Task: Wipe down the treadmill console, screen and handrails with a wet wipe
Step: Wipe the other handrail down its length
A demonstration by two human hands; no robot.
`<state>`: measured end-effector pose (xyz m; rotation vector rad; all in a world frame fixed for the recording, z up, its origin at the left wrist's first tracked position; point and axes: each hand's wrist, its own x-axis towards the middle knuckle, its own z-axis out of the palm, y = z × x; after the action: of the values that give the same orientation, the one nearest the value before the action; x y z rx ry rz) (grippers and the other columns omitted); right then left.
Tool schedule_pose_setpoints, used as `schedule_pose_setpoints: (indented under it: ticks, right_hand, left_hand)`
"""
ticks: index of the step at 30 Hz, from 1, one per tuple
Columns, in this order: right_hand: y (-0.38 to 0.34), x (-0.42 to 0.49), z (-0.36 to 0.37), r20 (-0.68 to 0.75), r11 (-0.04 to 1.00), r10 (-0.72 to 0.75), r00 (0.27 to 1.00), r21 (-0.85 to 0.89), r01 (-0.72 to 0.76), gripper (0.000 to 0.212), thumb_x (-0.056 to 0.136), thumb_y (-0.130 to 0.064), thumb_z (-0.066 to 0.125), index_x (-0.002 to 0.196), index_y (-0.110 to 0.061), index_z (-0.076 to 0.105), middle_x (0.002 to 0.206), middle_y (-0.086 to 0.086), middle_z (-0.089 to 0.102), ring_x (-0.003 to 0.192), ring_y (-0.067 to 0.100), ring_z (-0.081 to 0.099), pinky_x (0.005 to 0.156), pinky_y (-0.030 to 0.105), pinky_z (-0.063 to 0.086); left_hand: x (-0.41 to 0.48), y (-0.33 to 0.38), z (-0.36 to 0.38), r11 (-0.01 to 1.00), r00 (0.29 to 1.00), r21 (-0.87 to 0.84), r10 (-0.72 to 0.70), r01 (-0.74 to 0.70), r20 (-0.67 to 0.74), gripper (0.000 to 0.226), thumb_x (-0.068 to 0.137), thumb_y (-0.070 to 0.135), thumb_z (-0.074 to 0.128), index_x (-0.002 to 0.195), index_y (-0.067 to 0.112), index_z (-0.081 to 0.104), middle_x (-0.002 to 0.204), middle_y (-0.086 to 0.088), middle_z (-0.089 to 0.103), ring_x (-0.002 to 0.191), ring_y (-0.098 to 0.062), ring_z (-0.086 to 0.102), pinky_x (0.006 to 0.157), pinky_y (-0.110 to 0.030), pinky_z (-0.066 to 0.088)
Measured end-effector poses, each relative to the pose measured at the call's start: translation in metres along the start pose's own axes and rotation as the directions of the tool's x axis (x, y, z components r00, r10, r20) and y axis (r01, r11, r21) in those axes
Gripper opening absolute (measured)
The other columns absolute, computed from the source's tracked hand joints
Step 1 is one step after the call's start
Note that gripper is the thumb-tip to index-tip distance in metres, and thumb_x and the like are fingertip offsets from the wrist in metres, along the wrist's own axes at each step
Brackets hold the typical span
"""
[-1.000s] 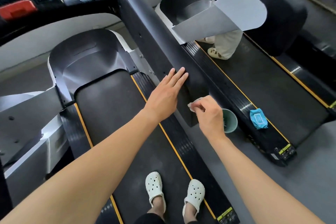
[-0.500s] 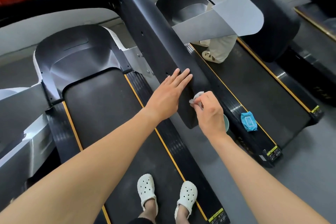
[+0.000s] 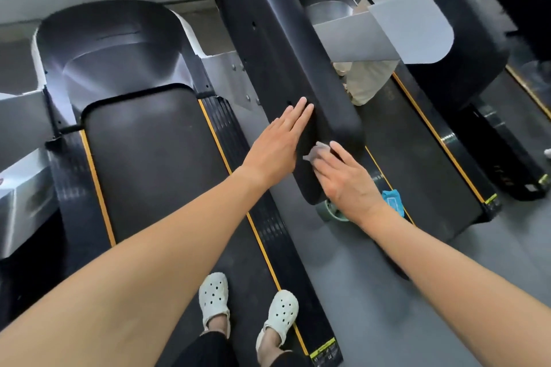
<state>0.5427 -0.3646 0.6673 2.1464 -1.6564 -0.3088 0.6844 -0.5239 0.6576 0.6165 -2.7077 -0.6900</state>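
Head view: the green cup (image 3: 330,212) below the handrail's (image 3: 298,53) rounded end is mostly hidden by that end and the right hand (image 3: 347,179), and the right thumb is out of sight. The pale, crumpled wipe (image 3: 316,152) sits on the handrail's matte black end, pressed under the right hand's straightened fingers; half a second ago those fingers were curled and pinching it. The left hand (image 3: 278,147) lies flat and open on the handrail, just left of the wipe, as before. The console has left the frame. A blue pack (image 3: 394,202), partly covered by the right wrist, lies right of the handrail on the next treadmill (image 3: 417,143)
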Motion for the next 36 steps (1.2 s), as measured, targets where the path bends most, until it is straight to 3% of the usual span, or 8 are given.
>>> schedule_pose_setpoints:
  ticks: [2,4,9,13,19,25,31,36]
  right_hand:
    - [-0.01,-0.007,0.001,0.274,0.972,-0.165,0.948,-0.119,0.204,0.04,0.097,-0.011,0.051,0.132,0.004,0.062,0.14,0.024,0.056,0.142,0.043,0.04,0.124,0.053,-0.012]
    - [-0.015,-0.01,-0.001,0.424,0.933,-0.186,0.886,-0.207,0.295,0.05,0.097,-0.017,0.047,0.141,0.005,0.053,0.151,0.027,0.045,0.148,0.044,0.031,0.118,0.054,-0.025]
    - [0.004,0.016,-0.008,0.277,0.955,-0.035,0.96,-0.274,0.114,0.055,0.102,-0.016,0.043,0.149,0.01,0.036,0.154,0.026,0.041,0.15,0.043,0.023,0.125,0.054,-0.008]
    - [0.003,0.037,-0.014,0.303,0.966,0.073,0.95,-0.259,0.009,0.057,0.104,-0.021,0.037,0.151,0.011,0.032,0.157,0.03,0.034,0.151,0.044,0.019,0.125,0.056,-0.005]
    - [-0.034,0.005,-0.002,0.573,0.949,-0.091,0.815,-0.198,0.245,0.063,0.105,-0.03,0.032,0.156,0.007,0.021,0.163,0.03,0.018,0.154,0.046,0.004,0.115,0.059,-0.022]
    - [-0.001,0.017,-0.021,0.371,0.975,-0.016,0.928,-0.199,0.096,0.053,0.105,-0.029,0.033,0.143,0.002,0.051,0.151,0.022,0.046,0.15,0.04,0.024,0.125,0.056,-0.006]
    - [-0.001,0.01,-0.033,0.397,0.98,0.074,0.915,-0.199,0.007,0.074,0.099,-0.057,0.038,0.151,-0.005,0.042,0.163,0.016,0.029,0.156,0.034,0.006,0.123,0.061,-0.006]
    - [-0.017,-0.002,-0.024,0.494,0.963,0.014,0.87,-0.24,0.121,0.071,0.102,-0.057,0.034,0.156,-0.011,0.035,0.167,0.016,0.018,0.156,0.036,-0.002,0.111,0.068,-0.026]
  left_hand:
    - [0.001,-0.002,0.005,1.0,1.0,-0.011,0.005,-0.006,-0.02,0.098,0.089,-0.006,0.059,0.165,0.018,0.002,0.173,0.0,-0.003,0.158,-0.025,0.013,0.125,-0.042,0.028]
    - [0.001,-0.003,0.007,1.0,1.0,-0.011,0.009,-0.009,-0.019,0.098,0.089,-0.007,0.058,0.165,0.018,0.002,0.173,-0.001,-0.003,0.158,-0.027,0.014,0.123,-0.043,0.031]
    - [0.002,-0.002,0.0,1.0,0.999,-0.019,-0.008,0.008,0.035,0.097,0.088,-0.007,0.056,0.165,0.02,0.002,0.173,0.0,-0.004,0.158,-0.027,0.014,0.123,-0.043,0.031]
    - [0.003,-0.004,0.001,1.0,0.999,0.008,-0.011,0.011,0.043,0.096,0.088,-0.005,0.054,0.165,0.019,0.002,0.173,-0.001,-0.005,0.158,-0.027,0.013,0.123,-0.043,0.031]
    - [0.002,-0.007,0.006,1.0,1.0,0.025,0.004,-0.004,0.009,0.098,0.089,-0.007,0.055,0.165,0.021,-0.001,0.173,0.001,-0.005,0.157,-0.027,0.017,0.122,-0.039,0.033]
    - [0.002,-0.001,0.002,1.0,1.0,0.004,-0.011,0.011,0.017,0.088,0.092,-0.003,0.052,0.165,0.017,0.007,0.173,-0.001,0.001,0.157,-0.028,0.018,0.124,-0.042,0.029]
    - [0.001,0.005,-0.005,0.999,0.999,-0.007,-0.038,0.038,0.026,0.083,0.094,0.0,0.05,0.165,0.016,0.009,0.173,-0.001,0.003,0.158,-0.027,0.014,0.125,-0.041,0.027]
    - [-0.001,0.01,-0.008,0.997,0.998,0.042,-0.062,0.061,0.022,0.081,0.098,0.011,0.053,0.165,0.018,0.009,0.173,0.0,0.004,0.158,-0.026,0.01,0.127,-0.044,0.023]
